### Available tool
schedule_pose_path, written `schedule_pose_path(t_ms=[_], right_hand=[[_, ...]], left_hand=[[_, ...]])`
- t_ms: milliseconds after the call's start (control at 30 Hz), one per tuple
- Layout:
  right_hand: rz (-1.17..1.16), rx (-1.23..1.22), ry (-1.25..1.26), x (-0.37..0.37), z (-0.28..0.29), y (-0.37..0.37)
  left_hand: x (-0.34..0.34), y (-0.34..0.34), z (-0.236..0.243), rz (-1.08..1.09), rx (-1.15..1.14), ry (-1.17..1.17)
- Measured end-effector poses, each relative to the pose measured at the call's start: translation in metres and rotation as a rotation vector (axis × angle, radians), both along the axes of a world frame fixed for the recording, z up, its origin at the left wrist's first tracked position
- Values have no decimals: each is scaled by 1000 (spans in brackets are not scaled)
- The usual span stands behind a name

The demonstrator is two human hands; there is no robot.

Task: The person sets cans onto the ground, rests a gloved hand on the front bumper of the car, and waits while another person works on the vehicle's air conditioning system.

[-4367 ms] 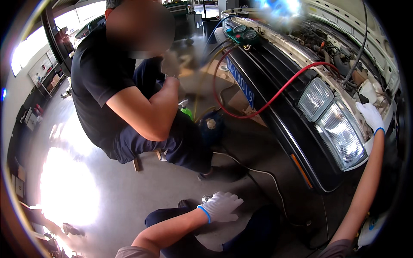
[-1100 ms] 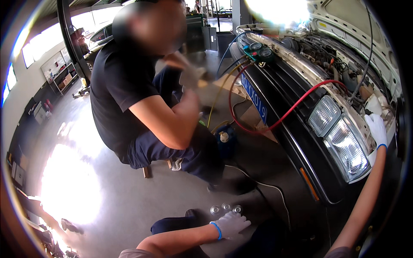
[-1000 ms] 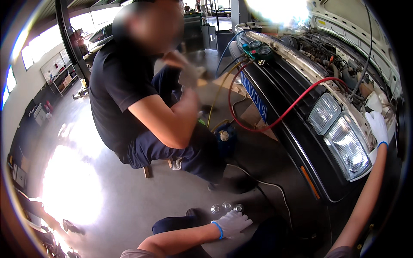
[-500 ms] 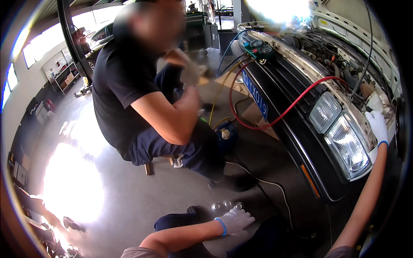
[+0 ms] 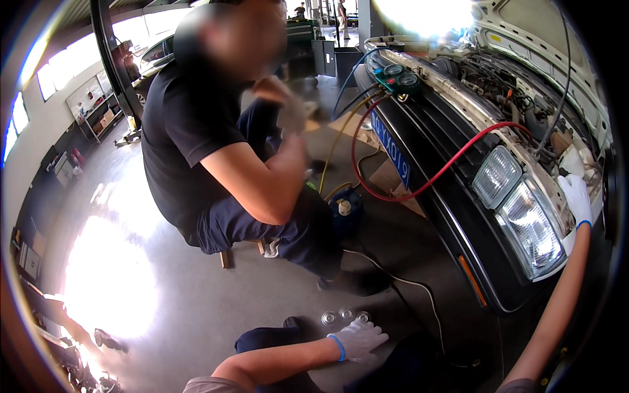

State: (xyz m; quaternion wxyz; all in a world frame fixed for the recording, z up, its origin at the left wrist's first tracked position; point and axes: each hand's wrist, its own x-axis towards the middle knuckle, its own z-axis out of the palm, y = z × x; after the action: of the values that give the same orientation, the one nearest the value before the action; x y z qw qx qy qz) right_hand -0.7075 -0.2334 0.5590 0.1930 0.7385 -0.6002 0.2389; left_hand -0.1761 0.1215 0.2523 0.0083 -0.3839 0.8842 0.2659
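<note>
My left hand (image 5: 360, 340), in a white knit glove with a blue cuff, lies over my dark-trousered knee, fingers stretched out and holding nothing. Just beyond it on the floor stand three small round silvery things (image 5: 328, 318), seen from above. My right hand (image 5: 576, 196), gloved alike, rests flat on the front corner of the car's engine bay, beside the headlight (image 5: 529, 223). Its fingers look extended; the tips are small in view. A red hose (image 5: 452, 160) runs from the gauge manifold (image 5: 396, 78) on the car's front into the engine bay.
A co-worker (image 5: 196, 144) sits on a low wooden stool at the left, arms raised near the chest. A blue container (image 5: 345, 213) stands by the bumper. A pale cable (image 5: 409, 278) crosses the floor. Above the engine bay, the hood (image 5: 557, 46) is raised.
The view has shifted very slightly. Both my hands stay where they were, and the co-worker remains seated with arms raised.
</note>
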Motion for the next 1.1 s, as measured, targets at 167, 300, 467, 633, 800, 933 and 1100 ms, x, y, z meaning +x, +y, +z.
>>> schedule_pose_path(t_ms=[167,300,467,633,800,933,1100], right_hand=[[-62,48,27,2,5,6],[-148,120,49,13,10,11],[-247,230,24,26,17,14],[-151,-163,1392,-21,17,-11],[-209,267,-33,23,12,10],[-186,224,-19,25,11,23],[-221,243,17,23,13,22]], left_hand=[[-2,-3,4,-2,7,-44],[2,-2,2,5,8,-22],[4,2,4,9,-5,-47],[1,0,8,-3,-12,-58],[7,8,7,26,-28,-47],[9,9,6,25,-48,-5],[13,12,6,20,-20,-22]])
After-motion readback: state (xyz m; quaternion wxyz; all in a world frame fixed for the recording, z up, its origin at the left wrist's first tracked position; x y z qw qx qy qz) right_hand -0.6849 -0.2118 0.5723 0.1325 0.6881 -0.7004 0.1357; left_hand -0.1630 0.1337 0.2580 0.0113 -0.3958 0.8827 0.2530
